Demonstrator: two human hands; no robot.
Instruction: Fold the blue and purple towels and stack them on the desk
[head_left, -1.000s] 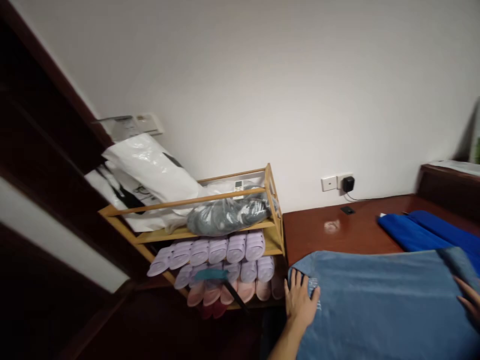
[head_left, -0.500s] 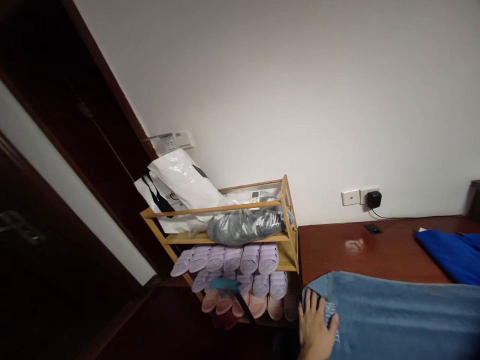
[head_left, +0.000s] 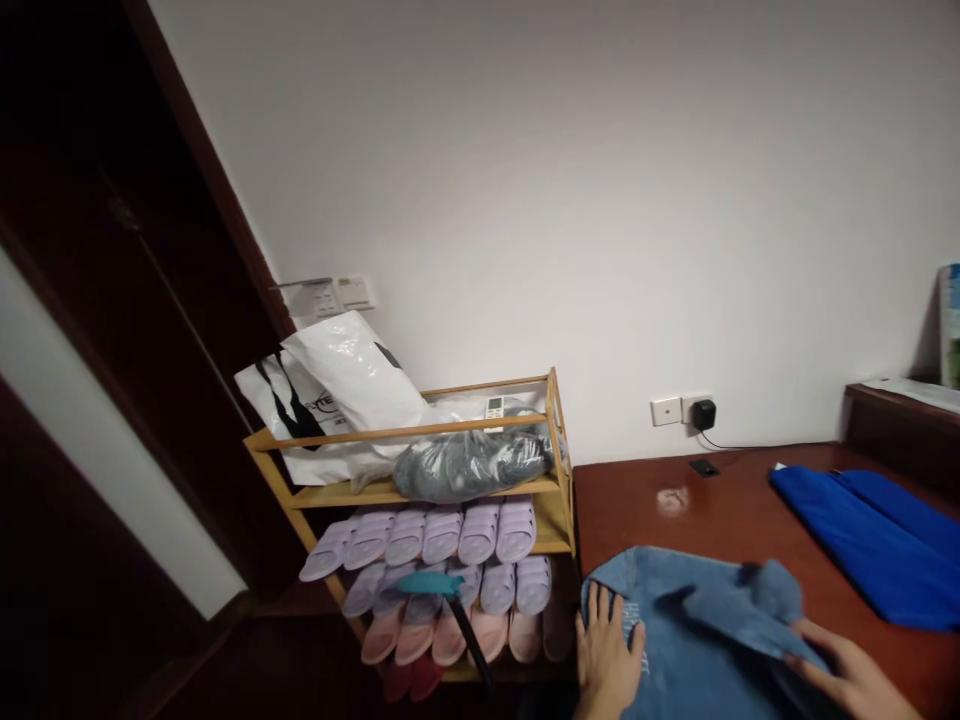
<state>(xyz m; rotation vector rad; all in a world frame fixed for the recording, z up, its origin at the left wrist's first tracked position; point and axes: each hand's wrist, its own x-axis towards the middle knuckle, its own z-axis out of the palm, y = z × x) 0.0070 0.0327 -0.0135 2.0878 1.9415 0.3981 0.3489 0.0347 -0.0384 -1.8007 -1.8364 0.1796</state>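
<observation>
A blue-grey cloth (head_left: 675,640) with light lettering near its left edge lies on the reddish-brown tabletop. My left hand (head_left: 609,650) rests flat on its left end, fingers spread, pressing beside the lettering. At the lower right, my right hand (head_left: 847,672) grips the cloth's right part, which is lifted and folded over toward the left, casting a shadow on the layer below. The lower edge of the cloth is cut off by the frame.
A bright blue cloth (head_left: 870,545) lies on the tabletop (head_left: 622,500) at right. Left of it stands a wooden rack (head_left: 555,515) with bags, a remote (head_left: 494,410) and slippers (head_left: 442,535). A black plug (head_left: 703,414) sits in the wall socket, its cable running right.
My right hand has come into view holding the cloth, whose right part has been raised and brought leftward. My left hand stays on the left end. The view has shifted a little to the right.
</observation>
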